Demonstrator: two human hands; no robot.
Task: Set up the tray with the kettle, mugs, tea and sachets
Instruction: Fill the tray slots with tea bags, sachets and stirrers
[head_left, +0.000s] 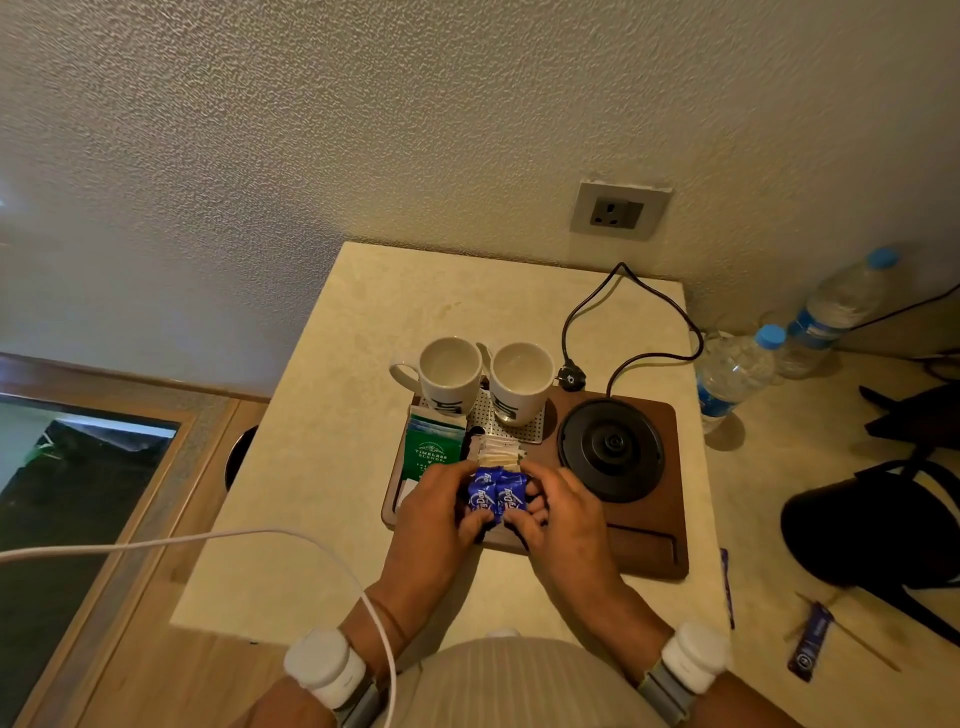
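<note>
I'm holding blue sachets (496, 493) with white lettering over the dark brown tray (654, 540). At far left, two white mugs (451, 371) are showing black marks. The tea packets (434, 452) are showing green, the kettle base (610, 447) black, the counter (363, 322) cream.

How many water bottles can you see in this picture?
2. One water bottle stands just off the table's right edge, beside the wooden tray. The other leans farther back and right, near the wall. Others may be out of view.
</note>
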